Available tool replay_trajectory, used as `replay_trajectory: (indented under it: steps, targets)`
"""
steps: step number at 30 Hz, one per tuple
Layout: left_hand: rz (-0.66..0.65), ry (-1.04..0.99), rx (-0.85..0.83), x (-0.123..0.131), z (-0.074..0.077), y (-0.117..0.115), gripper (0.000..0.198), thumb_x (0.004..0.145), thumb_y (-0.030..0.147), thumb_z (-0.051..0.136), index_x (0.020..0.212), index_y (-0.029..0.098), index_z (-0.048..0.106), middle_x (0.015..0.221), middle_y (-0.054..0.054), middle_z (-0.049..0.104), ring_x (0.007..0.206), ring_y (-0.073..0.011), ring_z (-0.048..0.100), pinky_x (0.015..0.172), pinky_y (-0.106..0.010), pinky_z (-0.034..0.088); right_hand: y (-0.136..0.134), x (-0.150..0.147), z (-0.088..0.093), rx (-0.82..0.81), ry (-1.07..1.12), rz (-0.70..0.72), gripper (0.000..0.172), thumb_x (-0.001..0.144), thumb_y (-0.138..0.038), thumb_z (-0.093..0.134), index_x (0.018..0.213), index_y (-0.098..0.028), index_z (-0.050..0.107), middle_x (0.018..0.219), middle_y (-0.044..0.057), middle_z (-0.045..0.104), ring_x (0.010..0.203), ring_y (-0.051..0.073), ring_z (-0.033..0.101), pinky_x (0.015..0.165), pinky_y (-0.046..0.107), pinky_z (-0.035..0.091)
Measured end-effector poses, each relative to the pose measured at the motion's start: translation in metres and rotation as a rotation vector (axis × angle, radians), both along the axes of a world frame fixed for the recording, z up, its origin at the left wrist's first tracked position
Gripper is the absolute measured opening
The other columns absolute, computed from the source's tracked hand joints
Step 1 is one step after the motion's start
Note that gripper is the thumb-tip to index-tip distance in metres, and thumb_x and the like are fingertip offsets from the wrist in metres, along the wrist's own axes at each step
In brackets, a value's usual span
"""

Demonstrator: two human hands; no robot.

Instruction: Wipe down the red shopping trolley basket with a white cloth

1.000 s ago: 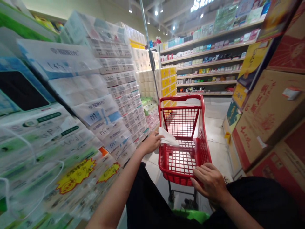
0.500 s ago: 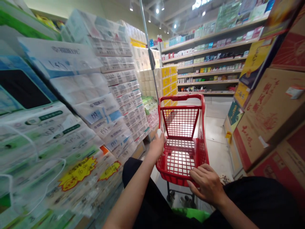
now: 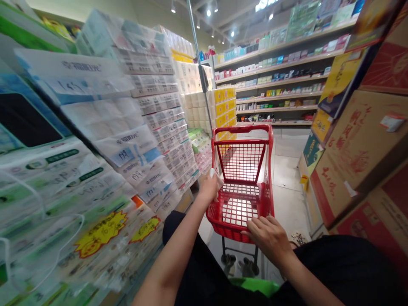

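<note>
A small red plastic shopping cart [image 3: 225, 227] with a grid basket and a raised handle stands in front of my knees. At its left side rim, my left hand [image 3: 208, 188] is closed around a white wipe [image 3: 219, 180], which looks like a tissue or thin cloth. My right hand [image 3: 269, 238] grips the near right corner of the basket rim, its fingers curled over the edge. Nothing lies in the basket. Dark legs below the basket reach down to the wheels, partly hidden by my arms and knees.
Stacked packs of tissue paper [image 3: 124, 153] rise close on my left. Cardboard boxes [image 3: 360, 136] are piled on the right. A metal pole [image 3: 206, 102] stands behind the cart. Shelves of small goods [image 3: 280, 78] line the back. Something green [image 3: 255, 285] shows beneath me.
My right hand and the near right corner of the cart have shifted slightly left, and its fingers have curled over the rim. My left hand has moved slightly up along the left side.
</note>
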State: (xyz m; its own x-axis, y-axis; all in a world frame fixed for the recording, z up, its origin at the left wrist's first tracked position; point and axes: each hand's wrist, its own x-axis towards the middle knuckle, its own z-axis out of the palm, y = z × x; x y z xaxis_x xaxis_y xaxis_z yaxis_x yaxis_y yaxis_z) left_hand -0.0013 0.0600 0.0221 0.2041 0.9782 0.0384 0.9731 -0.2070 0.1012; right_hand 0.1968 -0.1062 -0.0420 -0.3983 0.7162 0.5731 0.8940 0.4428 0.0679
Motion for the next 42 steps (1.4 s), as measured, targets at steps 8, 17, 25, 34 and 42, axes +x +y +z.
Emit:
replay_trajectory:
  steps: [8,17,25,34,42]
  targets:
    - [-0.027,0.073,0.038,-0.029,-0.01,-0.09,0.022,0.094,0.029,0.036,0.105,0.02,0.053,0.091,-0.009,0.065,0.076,-0.0222,0.067,0.066,-0.03,0.046,0.012,-0.003,0.003,0.029,0.002,-0.018,0.028,0.096,-0.038,0.047,0.075,-0.021,0.054,0.071,0.001,0.057,0.068,0.016,0.047,0.069,0.034,0.025]
    - [-0.398,-0.038,0.183,-0.033,-0.002,-0.142,0.034,0.087,0.038,0.053,0.119,0.026,0.055,0.088,-0.006,0.067,0.082,-0.0239,0.064,0.076,-0.035,0.046,0.01,-0.004,0.008,0.027,0.006,-0.009,0.027,0.096,-0.037,0.047,0.075,-0.021,0.054,0.071,0.001,0.058,0.069,0.017,0.047,0.07,0.033,0.026]
    - [-0.706,0.028,0.287,-0.061,-0.008,-0.104,0.035,0.082,0.039,0.068,0.112,0.025,0.055,0.112,-0.003,0.062,0.12,-0.0214,0.051,0.113,-0.045,0.025,0.011,-0.007,0.007,0.014,0.009,-0.011,0.029,0.096,-0.038,0.046,0.075,-0.021,0.054,0.07,0.002,0.058,0.069,0.017,0.048,0.07,0.034,0.026]
    - [-0.735,0.111,0.289,0.012,-0.052,-0.105,0.016,0.091,0.03,0.054,0.094,0.015,0.053,0.085,-0.006,0.065,0.079,-0.0222,0.064,0.071,-0.035,0.052,0.005,-0.009,0.011,-0.051,0.243,0.09,0.055,0.094,-0.049,0.04,0.139,-0.017,0.038,0.142,0.016,0.046,0.123,0.027,0.045,0.093,0.041,0.034]
    - [-0.748,0.054,0.364,0.038,-0.061,-0.111,0.013,0.093,0.027,0.05,0.099,0.016,0.056,0.084,-0.003,0.066,0.082,-0.017,0.064,0.094,-0.037,0.046,0.007,0.004,0.01,-0.14,0.323,0.114,0.072,0.094,-0.055,0.032,0.152,-0.018,0.01,0.155,0.012,0.025,0.136,0.025,0.035,0.105,0.043,0.031]
